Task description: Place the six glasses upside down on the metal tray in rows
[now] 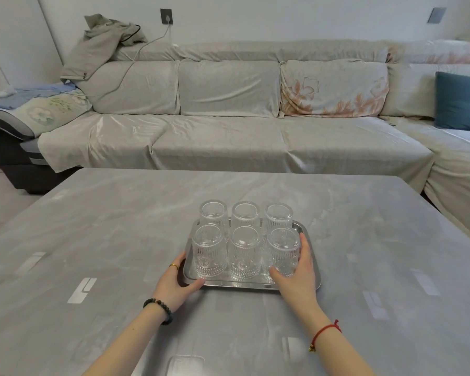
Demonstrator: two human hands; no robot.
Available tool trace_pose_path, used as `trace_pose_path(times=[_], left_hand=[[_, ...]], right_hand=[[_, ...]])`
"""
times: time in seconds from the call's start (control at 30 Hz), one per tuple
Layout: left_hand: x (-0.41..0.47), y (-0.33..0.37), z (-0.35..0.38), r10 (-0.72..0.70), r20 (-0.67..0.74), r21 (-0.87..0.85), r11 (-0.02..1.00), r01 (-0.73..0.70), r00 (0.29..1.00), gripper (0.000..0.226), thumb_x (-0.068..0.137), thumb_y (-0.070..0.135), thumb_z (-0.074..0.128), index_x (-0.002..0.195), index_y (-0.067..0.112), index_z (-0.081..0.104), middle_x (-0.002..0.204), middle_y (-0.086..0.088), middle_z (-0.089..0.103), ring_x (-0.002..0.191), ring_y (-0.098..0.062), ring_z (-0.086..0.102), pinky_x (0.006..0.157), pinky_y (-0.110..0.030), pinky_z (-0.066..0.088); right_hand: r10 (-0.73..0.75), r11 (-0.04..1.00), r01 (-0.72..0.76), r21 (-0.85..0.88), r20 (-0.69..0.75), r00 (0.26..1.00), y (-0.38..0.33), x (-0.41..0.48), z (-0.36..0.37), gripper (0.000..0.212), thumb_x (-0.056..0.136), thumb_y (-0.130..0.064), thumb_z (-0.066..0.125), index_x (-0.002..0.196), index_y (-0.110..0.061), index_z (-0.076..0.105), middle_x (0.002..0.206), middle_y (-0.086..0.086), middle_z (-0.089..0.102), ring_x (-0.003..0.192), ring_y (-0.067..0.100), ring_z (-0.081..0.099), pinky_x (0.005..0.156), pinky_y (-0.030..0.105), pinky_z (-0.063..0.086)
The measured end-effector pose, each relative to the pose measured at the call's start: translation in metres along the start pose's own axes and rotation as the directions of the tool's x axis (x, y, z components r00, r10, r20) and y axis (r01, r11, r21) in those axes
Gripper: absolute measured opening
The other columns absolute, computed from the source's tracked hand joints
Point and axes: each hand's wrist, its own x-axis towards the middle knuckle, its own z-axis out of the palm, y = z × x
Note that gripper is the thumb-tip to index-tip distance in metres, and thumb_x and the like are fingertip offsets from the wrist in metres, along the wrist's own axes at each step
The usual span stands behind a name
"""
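Pretty clearly somebody's living room at home. A long L-shaped sofa [228, 109] is running along the wall with loose beige covers hanging over it, one of them floral, and a teal cushion [460, 101] is sitting at the right end. A jacket [103, 47] is lying over the backrest, and a charger cable [147, 47] is trailing down from a wall socket [166, 16]. A grey marble-look coffee table [120, 240] is standing in front, carrying drinking glasses [244, 240].
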Motion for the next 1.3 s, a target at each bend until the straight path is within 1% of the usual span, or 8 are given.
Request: trace_pose_path(times=[0.13,0.2,0.27,0.33,0.43,0.6,0.8,1.3], left_hand=[[0.001,-0.002,-0.003,-0.047,0.011,0.045,0.998,0.047,0.999,0.095,0.063,0.022,0.08,0.138,0.011,0.023,0.143,-0.006,0.039,0.129,-0.018,0.039,0.107,-0.029,0.031],[0.001,-0.002,-0.003,-0.043,0.02,0.081,0.996,0.041,0.999,0.097,0.062,0.024,0.081,0.139,0.011,0.023,0.143,-0.005,0.04,0.129,-0.018,0.039,0.105,-0.027,0.03],[0.0,-0.003,-0.003,-0.034,0.015,0.096,0.995,0.033,0.999,0.096,0.062,0.023,0.081,0.138,0.011,0.024,0.141,-0.004,0.042,0.125,-0.016,0.042,0.1,-0.023,0.031],[-0.002,-0.004,-0.003,-0.035,0.003,0.063,0.997,0.035,0.999,0.094,0.062,0.019,0.081,0.138,0.011,0.026,0.141,-0.004,0.042,0.122,-0.013,0.043,0.1,-0.022,0.031],[-0.005,-0.007,-0.001,-0.042,-0.023,0.033,0.999,0.043,0.999,0.093,0.063,0.018,0.08,0.138,0.012,0.026,0.143,-0.005,0.04,0.129,-0.016,0.039,0.106,-0.027,0.029],[-0.006,-0.009,0.0,-0.054,-0.052,0.004,0.999,0.054,0.997,0.091,0.063,0.016,0.08,0.137,0.01,0.028,0.143,-0.006,0.04,0.129,-0.017,0.038,0.105,-0.025,0.028],[-0.008,-0.008,0.001,-0.055,-0.081,-0.001,0.998,0.055,0.995,0.089,0.063,0.016,0.08,0.136,0.01,0.031,0.143,-0.006,0.04,0.13,-0.019,0.039,0.108,-0.03,0.029],[-0.012,-0.008,0.003,-0.076,-0.12,-0.015,0.997,0.075,0.99,0.088,0.059,0.021,0.083,0.134,0.012,0.037,0.139,-0.004,0.045,0.126,-0.017,0.043,0.106,-0.029,0.032]], right_hand=[[0.001,1.0,0.001,-0.017,0.089,0.996,0.012,0.001,-0.019,0.111,0.059,-0.022,0.081,0.139,-0.04,0.007,0.15,-0.004,0.026,0.136,0.014,0.027,0.112,0.042,0.03],[0.019,0.989,-0.006,-0.15,0.085,0.996,0.023,0.0,-0.034,0.117,0.055,-0.034,0.084,0.141,-0.037,0.004,0.15,-0.003,0.025,0.137,0.016,0.025,0.113,0.038,0.025],[0.048,0.946,-0.015,-0.324,0.094,0.994,0.038,-0.003,-0.049,0.12,0.054,-0.044,0.081,0.142,-0.03,0.002,0.15,0.0,0.025,0.137,0.021,0.025,0.115,0.044,0.018],[0.07,0.9,-0.013,-0.435,0.117,0.991,0.05,-0.007,-0.054,0.116,0.059,-0.051,0.076,0.143,-0.023,0.001,0.152,0.001,0.022,0.139,0.02,0.021,0.117,0.045,0.006],[0.047,0.852,0.013,-0.523,0.101,0.994,0.057,-0.009,-0.052,0.103,0.068,-0.056,0.066,0.143,-0.017,0.007,0.151,0.003,0.028,0.14,0.017,0.023,0.117,0.044,0.001],[0.026,0.828,0.031,-0.56,0.093,0.995,0.057,-0.007,-0.049,0.091,0.073,-0.06,0.056,0.143,-0.02,0.013,0.148,-0.001,0.035,0.139,0.015,0.023,0.116,0.046,0.0],[0.048,0.791,0.029,-0.611,0.108,0.993,0.059,-0.005,-0.048,0.086,0.079,-0.059,0.049,0.144,-0.022,0.007,0.153,-0.004,0.023,0.142,0.011,0.013,0.115,0.044,-0.004],[0.101,0.781,-0.002,-0.625,0.124,0.987,0.055,0.0,-0.049,0.08,0.083,-0.052,0.048,0.144,-0.021,0.006,0.154,-0.003,0.02,0.141,0.011,0.015,0.114,0.045,-0.006]])
